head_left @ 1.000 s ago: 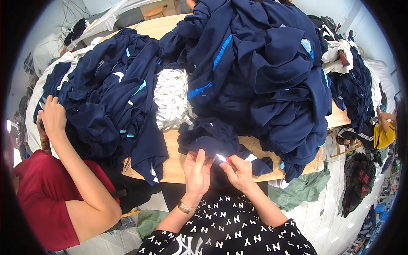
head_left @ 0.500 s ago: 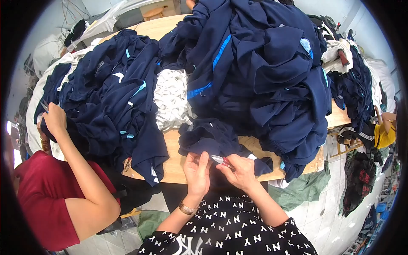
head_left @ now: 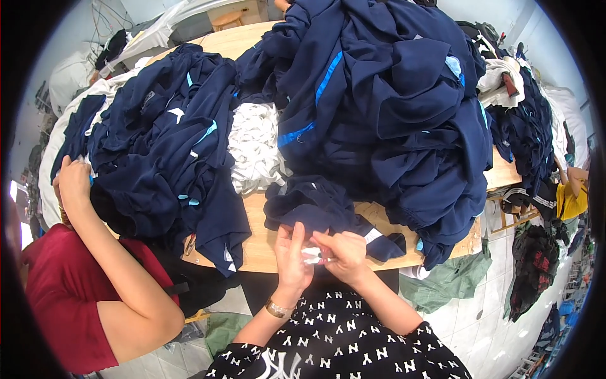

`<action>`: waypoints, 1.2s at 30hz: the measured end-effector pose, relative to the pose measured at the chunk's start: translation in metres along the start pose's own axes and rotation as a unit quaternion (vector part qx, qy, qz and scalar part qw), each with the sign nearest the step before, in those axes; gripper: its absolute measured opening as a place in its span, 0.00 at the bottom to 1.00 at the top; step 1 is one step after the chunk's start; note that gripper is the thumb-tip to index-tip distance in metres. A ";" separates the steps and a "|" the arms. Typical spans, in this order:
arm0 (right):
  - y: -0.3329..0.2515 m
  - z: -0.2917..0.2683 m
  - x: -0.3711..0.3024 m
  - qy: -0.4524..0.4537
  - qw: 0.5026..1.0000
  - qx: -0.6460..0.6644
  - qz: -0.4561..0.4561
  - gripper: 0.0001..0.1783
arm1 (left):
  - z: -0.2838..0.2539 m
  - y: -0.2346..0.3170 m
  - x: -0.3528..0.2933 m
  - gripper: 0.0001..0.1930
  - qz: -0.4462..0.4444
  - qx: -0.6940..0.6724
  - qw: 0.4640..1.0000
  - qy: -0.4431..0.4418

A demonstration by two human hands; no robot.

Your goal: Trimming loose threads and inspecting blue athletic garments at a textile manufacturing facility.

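Both hands have drawn closer since before: left hand (head_left: 292,252) and right hand (head_left: 344,254) now pinch a small white tag (head_left: 311,254) at the table edge (head_left: 265,249), just below the navy garment (head_left: 315,208). Handling continues.

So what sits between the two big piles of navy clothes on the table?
In the head view, a heap of white cloth strips lies between the left navy pile and the right navy pile, touching both.

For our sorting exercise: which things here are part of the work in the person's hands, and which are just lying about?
In hand:
left hand
right hand
small white piece pinched between them
navy garment in front of them

Lying about:
big navy heap
left navy pile
white bundle
co-worker's hand
wooden table
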State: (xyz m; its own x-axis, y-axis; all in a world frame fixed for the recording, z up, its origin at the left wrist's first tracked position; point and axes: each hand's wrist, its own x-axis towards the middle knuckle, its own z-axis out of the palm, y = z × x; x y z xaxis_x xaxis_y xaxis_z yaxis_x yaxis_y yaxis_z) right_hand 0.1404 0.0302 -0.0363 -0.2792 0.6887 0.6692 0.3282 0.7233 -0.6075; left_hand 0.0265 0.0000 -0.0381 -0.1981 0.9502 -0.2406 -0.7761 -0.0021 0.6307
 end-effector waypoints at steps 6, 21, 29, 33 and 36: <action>-0.004 -0.007 -0.013 0.018 0.996 0.086 0.034 0.07 | 0.000 0.004 0.007 0.11 -0.006 -0.027 0.999 0.026; -0.001 -0.015 -0.013 -0.039 0.991 -0.088 0.097 0.17 | 0.003 0.002 0.004 0.12 -0.003 -0.042 0.999 0.020; 0.001 -0.018 -0.013 -0.054 0.989 -0.122 0.059 0.19 | 0.010 0.001 0.003 0.12 0.025 -0.022 0.999 0.034; 0.000 -0.017 -0.011 -0.053 0.989 -0.122 0.059 0.19 | 0.010 0.000 0.002 0.12 0.035 -0.016 0.999 0.032; 0.000 -0.018 -0.011 -0.053 0.989 -0.120 0.062 0.19 | 0.008 -0.003 0.003 0.12 0.038 -0.006 0.999 0.031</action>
State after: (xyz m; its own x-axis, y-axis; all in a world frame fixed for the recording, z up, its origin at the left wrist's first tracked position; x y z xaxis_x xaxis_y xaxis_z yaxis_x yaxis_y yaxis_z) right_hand 0.1591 0.0221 -0.0359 -0.3125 0.7817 0.5397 0.5666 0.6094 -0.5546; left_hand 0.0327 0.0051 -0.0348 -0.2938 0.9258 -0.2378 -0.7645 -0.0782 0.6398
